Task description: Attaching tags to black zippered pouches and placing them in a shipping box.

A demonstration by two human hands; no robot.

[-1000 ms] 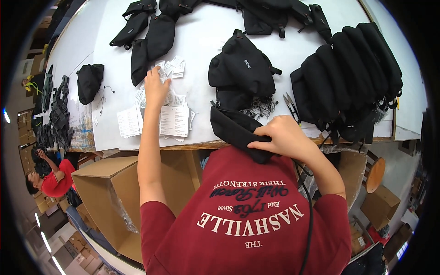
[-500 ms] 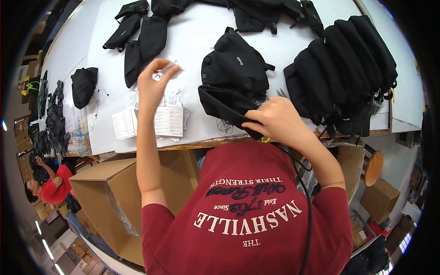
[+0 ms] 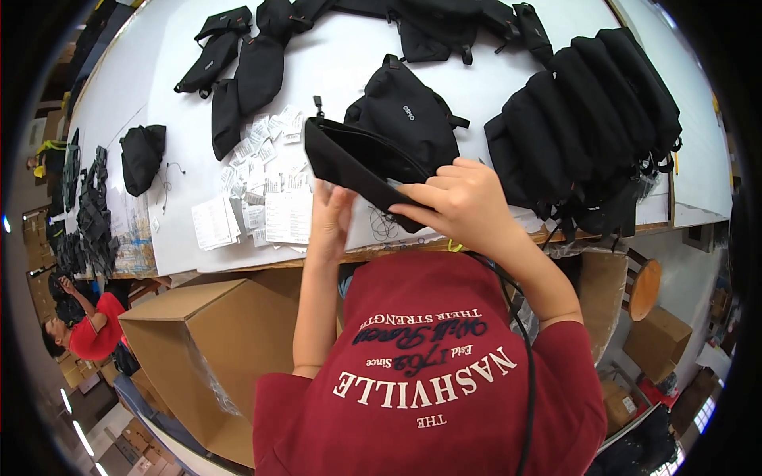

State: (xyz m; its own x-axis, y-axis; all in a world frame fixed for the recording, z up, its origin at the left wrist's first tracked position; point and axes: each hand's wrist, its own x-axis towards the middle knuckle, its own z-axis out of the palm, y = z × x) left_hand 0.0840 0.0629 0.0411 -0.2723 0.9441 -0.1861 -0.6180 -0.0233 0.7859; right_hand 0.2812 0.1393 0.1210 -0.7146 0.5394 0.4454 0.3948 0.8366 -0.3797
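Right hand (image 3: 456, 202) clamped over the near end of the black pouch (image 3: 357, 166), which slants up-left above the table (image 3: 333, 71) edge, while the left hand (image 3: 329, 218) reaches up underneath it, fingers closed to the pouch, nearer its middle.

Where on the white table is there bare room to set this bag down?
Bare white tabletop lies at the far left, between the small black pouch and the black bags near the far edge. The centre is crowded with scattered white paper tags; the right is packed with a row of black bags.
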